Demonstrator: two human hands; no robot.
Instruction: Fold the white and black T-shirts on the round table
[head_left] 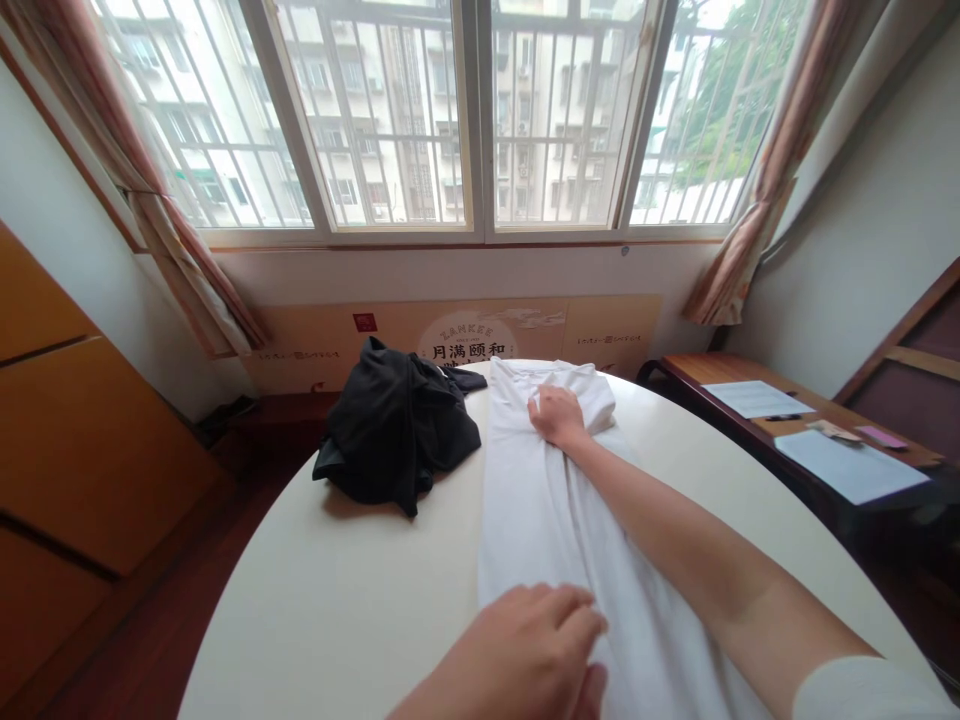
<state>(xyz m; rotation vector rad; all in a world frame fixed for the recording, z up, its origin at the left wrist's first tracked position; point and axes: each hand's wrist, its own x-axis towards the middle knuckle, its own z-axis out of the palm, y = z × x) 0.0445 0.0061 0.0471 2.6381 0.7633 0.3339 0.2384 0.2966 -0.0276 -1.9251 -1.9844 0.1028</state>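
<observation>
A long white shirt (525, 520) lies lengthwise on the round white table, its far end bunched and its near part running out of the bottom of the view. At that far end my right hand (556, 415) is closed on the fabric, with creases running from it toward me. My left hand (521, 645) is over the near part of the shirt, fingers loosely bent and the thumb apart from them. Whether it touches the cloth I cannot tell. To the left of the shirt sits a crumpled heap of black clothing (397, 425).
The round table (300, 590) curves away on both sides. Behind it a printed cardboard panel (315, 335) stands below the barred window (480, 232). A low wooden table (697, 370) at the right carries papers (847, 465). An orange-brown cabinet (97, 430) stands left.
</observation>
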